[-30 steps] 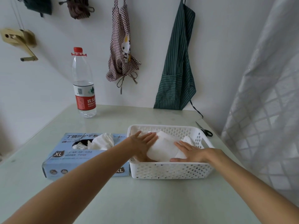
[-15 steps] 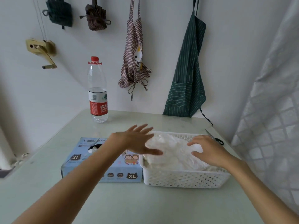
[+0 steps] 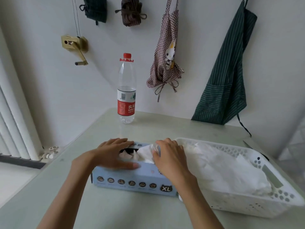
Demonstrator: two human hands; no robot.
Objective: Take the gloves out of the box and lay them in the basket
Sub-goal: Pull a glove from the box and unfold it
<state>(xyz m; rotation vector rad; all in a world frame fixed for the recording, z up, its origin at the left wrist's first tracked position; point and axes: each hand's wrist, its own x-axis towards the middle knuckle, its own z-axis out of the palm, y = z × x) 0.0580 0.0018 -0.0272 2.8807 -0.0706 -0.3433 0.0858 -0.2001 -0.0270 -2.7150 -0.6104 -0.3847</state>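
Our left hand (image 3: 113, 154) lies flat on the blue glove box (image 3: 132, 180) mid-bench; our right hand (image 3: 170, 156) pinches a white glove (image 3: 146, 152) at its opening. More gloves (image 3: 222, 169) fill the white basket (image 3: 280, 195) toward the bench's right edge.

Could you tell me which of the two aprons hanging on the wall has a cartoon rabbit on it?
The brown-checked apron, hanging just right of the water bottle; the other apron is dark green with thin stripes.
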